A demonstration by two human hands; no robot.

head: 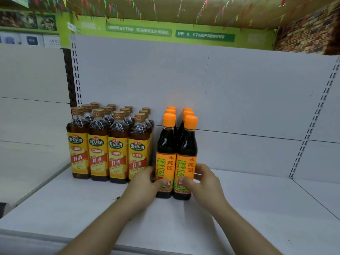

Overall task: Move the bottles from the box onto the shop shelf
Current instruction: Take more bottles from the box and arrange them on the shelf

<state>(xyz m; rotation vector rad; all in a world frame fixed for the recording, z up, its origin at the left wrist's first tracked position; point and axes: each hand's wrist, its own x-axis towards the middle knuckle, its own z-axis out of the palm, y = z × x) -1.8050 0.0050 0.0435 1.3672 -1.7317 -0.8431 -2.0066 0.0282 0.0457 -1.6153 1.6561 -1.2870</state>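
Observation:
Two rows of dark soy-sauce bottles with orange caps stand on the white shop shelf (239, 203), several in all. My left hand (145, 183) grips the front left bottle (166, 151) low on its orange label, thumb across the front. My right hand (200, 183) grips the front right bottle (186, 155) the same way. Both front bottles stand upright on the shelf, side by side and touching. The box is out of view.
A block of cooking-wine bottles with yellow labels (110, 144) stands just left of the soy bottles, several rows deep. The shelf's white back panel (230, 89) rises behind. Slotted uprights (312, 122) flank the bay. A green sign strip (165, 32) runs above.

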